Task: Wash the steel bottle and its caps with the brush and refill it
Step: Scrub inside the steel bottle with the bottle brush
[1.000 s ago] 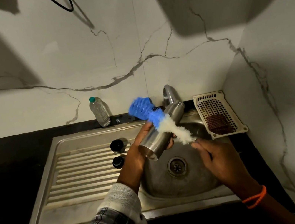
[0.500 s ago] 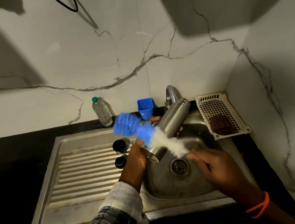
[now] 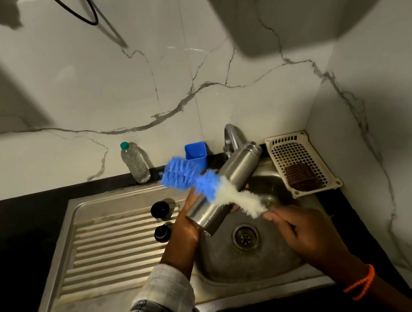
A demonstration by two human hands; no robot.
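The left hand (image 3: 184,227) grips the cylindrical brushed-steel bottle (image 3: 227,185) near its base, tilted over the steel sink (image 3: 245,266). The right hand (image 3: 302,232) pinches the blue-and-white bristle brush (image 3: 212,184) lying across it. Wet steel likely slips; mid-body is the surest hold. Two black caps (image 3: 160,210) wait on the drainboard.

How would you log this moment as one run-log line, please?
left hand: holds steel bottle | right hand: holds brush across bottle | caps: on drainboard
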